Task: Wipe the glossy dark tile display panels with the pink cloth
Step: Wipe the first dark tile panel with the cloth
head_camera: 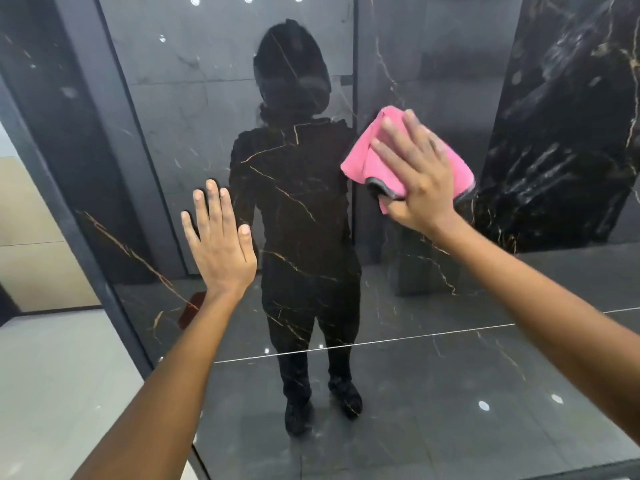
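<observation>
A tall glossy dark tile panel (304,209) with thin gold veins fills the middle of the view and mirrors a dark standing figure. My right hand (415,174) presses a folded pink cloth (377,161) with a grey edge flat against the panel's upper right, fingers straight and spread over it. My left hand (218,240) lies flat on the panel lower left of the cloth, fingers straight and together, holding nothing.
A dark metal frame (104,209) borders the panel on the left. Beyond it lie a pale floor (59,382) and a beige wall panel (31,237). Another black marble-look panel (568,126) shows at the right. Ceiling lights reflect as bright spots.
</observation>
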`<state>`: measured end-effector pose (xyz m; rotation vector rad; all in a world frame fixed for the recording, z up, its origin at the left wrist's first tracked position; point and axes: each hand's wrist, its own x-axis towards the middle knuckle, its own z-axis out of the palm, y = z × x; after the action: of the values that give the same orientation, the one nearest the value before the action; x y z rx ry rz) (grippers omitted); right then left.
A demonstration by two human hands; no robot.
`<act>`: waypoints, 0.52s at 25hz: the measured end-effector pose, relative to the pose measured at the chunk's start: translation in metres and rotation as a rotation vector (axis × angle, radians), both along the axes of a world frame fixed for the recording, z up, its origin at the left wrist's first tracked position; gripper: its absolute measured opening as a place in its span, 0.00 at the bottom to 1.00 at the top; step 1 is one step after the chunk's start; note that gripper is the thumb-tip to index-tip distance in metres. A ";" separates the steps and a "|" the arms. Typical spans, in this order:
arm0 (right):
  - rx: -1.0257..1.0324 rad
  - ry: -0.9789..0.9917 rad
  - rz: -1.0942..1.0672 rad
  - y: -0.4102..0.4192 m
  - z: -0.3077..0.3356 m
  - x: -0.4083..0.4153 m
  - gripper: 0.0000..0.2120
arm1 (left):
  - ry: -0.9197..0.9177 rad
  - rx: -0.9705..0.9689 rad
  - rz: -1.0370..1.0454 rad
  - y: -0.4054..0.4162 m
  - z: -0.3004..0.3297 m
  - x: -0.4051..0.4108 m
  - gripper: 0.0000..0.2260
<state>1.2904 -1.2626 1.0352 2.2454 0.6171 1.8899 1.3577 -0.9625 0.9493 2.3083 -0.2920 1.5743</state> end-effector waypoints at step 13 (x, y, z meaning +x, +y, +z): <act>0.034 0.138 0.095 0.078 -0.060 0.018 0.27 | -0.028 0.028 0.000 0.003 -0.003 0.003 0.26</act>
<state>1.3088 -1.1848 0.9755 2.4242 0.7295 1.8111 1.3606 -0.9599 0.9465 2.3091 -0.3234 1.6134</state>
